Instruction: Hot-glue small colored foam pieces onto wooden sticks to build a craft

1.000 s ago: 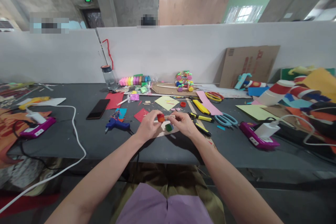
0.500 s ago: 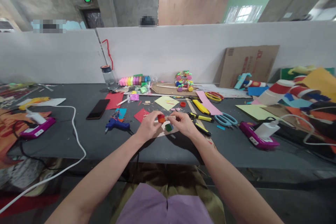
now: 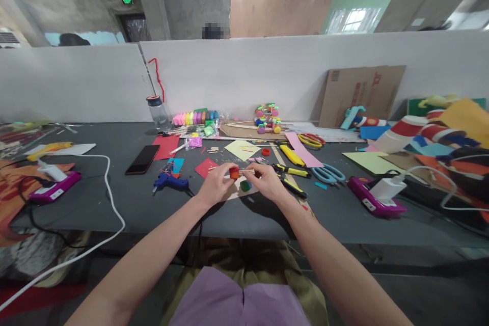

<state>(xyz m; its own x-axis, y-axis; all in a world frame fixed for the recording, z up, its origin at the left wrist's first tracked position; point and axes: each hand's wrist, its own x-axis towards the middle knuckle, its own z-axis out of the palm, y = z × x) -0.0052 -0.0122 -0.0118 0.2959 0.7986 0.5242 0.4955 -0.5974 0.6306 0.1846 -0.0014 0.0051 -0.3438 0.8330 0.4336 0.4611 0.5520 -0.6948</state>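
My left hand [image 3: 217, 183] is closed, pinching a small orange-red piece [image 3: 234, 173] between thumb and fingers. My right hand [image 3: 270, 181] pinches the end of a thin wooden stick [image 3: 248, 170], whose other end reaches the orange-red piece. Whether the stick goes into that piece or only touches it, I cannot tell. Below and between both hands lies a dark green piece [image 3: 245, 186], over a pale sheet [image 3: 239, 194] on the table. A red paper [image 3: 205, 167] is just beyond my left hand. Close to my right hand are yellow-and-black pliers [image 3: 293, 187].
Left of my hands lie a blue glue gun [image 3: 171, 182] and a phone [image 3: 142, 159]. Blue-handled scissors [image 3: 329, 174] and a purple power strip [image 3: 378, 202] are to the right. A colourful wheeled model [image 3: 268, 118] stands at the back, and a water bottle [image 3: 158, 113] back left.
Both hands stay in nearly the same place, still on the orange-red piece and the stick. Any shift of the fingers is very slight.
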